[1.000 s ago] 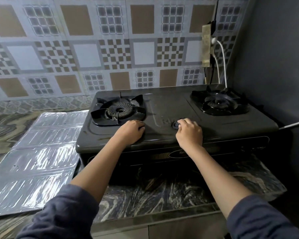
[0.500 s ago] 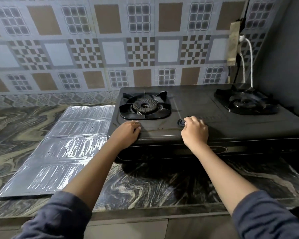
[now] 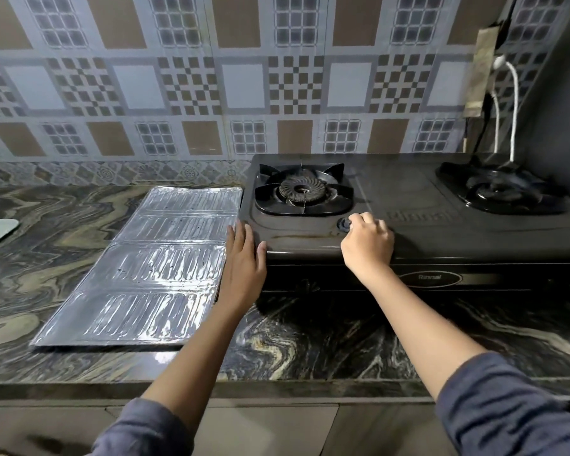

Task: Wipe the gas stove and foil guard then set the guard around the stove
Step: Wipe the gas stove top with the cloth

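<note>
I see the gas stove (image 3: 408,225), black with 2 burners, sitting on the marbled bench (image 3: 310,340) against the tiled wall (image 3: 244,77). The foil guard (image 3: 152,271) lies flat on the bench, just left of the stove, touching its side. My left hand (image 3: 244,261) is open, fingers extended at the stove's front-left corner. My right hand (image 3: 369,245) is curled, fingertips on a small round knob (image 3: 344,224) on the stove top.

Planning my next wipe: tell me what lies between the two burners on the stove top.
In the head view, bare stove top; the right hand rests at its front edge.
</note>
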A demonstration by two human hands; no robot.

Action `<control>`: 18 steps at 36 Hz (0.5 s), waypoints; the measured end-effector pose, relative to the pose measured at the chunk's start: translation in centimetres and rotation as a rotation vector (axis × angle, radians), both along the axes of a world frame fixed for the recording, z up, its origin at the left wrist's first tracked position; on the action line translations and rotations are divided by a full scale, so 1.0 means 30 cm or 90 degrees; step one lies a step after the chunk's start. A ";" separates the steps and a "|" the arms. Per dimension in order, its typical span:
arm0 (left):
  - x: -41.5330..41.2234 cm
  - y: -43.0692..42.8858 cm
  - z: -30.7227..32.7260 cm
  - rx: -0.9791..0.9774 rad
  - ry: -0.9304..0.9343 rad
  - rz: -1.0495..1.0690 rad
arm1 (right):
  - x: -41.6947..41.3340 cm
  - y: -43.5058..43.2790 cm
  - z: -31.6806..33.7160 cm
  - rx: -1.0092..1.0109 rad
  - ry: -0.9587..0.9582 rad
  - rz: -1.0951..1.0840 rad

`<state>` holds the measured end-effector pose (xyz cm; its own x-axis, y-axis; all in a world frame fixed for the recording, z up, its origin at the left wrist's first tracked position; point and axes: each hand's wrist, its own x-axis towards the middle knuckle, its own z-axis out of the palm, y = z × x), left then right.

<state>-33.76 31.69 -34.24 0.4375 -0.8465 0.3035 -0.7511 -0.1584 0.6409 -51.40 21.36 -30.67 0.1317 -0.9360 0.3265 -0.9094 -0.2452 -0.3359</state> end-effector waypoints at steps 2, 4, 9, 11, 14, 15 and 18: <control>-0.013 0.001 -0.003 -0.010 0.074 0.016 | 0.016 0.007 -0.001 0.005 0.005 0.003; -0.028 0.003 -0.002 -0.034 0.127 0.030 | 0.030 0.013 -0.002 0.005 0.005 0.008; -0.037 0.012 0.010 -0.053 0.232 0.051 | 0.061 0.023 -0.001 0.001 0.008 0.023; -0.026 0.014 0.009 -0.064 0.246 0.045 | 0.073 0.026 -0.003 -0.010 0.007 0.034; -0.020 0.021 0.007 -0.065 0.276 0.048 | 0.091 0.034 -0.005 -0.019 0.007 0.049; -0.017 0.021 0.005 -0.070 0.284 0.046 | 0.097 0.036 -0.006 -0.021 0.009 0.052; -0.008 0.024 0.004 -0.088 0.305 0.040 | 0.113 0.042 -0.009 -0.018 0.008 0.068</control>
<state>-34.00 32.40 -34.12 0.6041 -0.7801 0.1626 -0.3584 -0.0837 0.9298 -48.01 22.63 -30.93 0.2340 -0.9067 0.3508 -0.8816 -0.3500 -0.3166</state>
